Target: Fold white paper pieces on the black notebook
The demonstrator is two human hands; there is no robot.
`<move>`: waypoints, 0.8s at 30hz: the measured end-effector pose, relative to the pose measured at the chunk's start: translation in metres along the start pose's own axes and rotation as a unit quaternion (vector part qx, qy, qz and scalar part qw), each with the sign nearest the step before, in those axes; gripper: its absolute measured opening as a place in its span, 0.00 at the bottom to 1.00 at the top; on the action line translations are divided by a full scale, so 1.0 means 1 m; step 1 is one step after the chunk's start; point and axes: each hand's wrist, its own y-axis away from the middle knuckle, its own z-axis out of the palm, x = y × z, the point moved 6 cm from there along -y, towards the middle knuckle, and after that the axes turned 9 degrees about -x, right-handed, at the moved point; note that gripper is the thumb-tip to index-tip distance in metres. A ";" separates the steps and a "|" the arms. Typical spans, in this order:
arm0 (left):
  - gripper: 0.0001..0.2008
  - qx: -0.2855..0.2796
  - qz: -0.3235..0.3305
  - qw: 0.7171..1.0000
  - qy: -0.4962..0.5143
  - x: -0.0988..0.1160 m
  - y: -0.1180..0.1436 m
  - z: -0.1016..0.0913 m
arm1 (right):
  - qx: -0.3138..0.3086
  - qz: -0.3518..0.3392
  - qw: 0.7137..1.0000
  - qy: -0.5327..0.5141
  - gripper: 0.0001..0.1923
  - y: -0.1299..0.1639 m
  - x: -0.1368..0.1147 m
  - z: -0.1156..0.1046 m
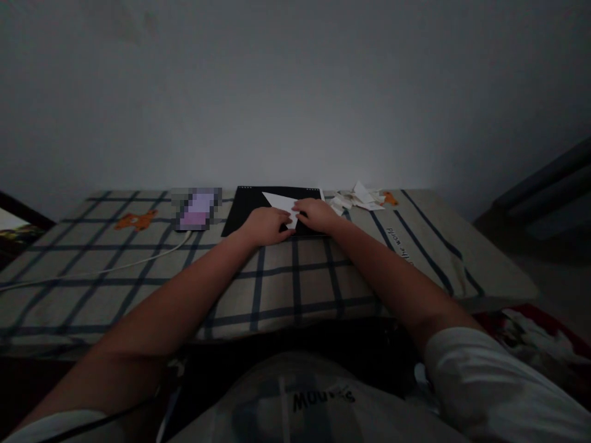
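In the head view, a white paper with a pointed corner toward the far left, lying on a black sheet near the far side of a cloth-covered table, partly under both hands. At the paper's near left, the left hand, with bent fingers and thumb narrowly spaced; at its right, the right hand, similarly narrowed, fingertips just beside the left's. Pinching or merely pressing: impossible to tell for either. Just behind the black sheet's far edge, the grey wall, tight for reaching farther. To the left, a narrow strip of checked cloth, then a pixelated phone with a white cable. To the right, paper scraps, then wider cloth to the table's side edge. Toward the body, a broad stretch crossed by both forearms.
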 end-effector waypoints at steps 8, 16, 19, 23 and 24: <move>0.27 0.037 0.020 0.992 0.115 -0.014 0.009 0.016 | 0.019 -0.061 0.995 -0.082 0.20 0.006 0.028 0.018; 0.23 0.055 0.058 0.986 0.146 -0.018 0.009 0.018 | 0.035 -0.068 0.990 -0.117 0.22 -0.003 0.038 0.023; 0.23 0.046 0.082 0.984 0.154 -0.014 0.009 0.021 | 0.048 -0.070 0.988 -0.126 0.19 -0.004 0.042 0.022; 0.27 0.062 0.097 0.981 0.155 -0.015 0.011 0.020 | 0.056 -0.085 0.987 -0.124 0.16 -0.004 0.041 0.020; 0.30 0.068 0.097 0.981 0.152 -0.017 0.012 0.020 | 0.061 -0.089 0.987 -0.119 0.16 -0.003 0.041 0.020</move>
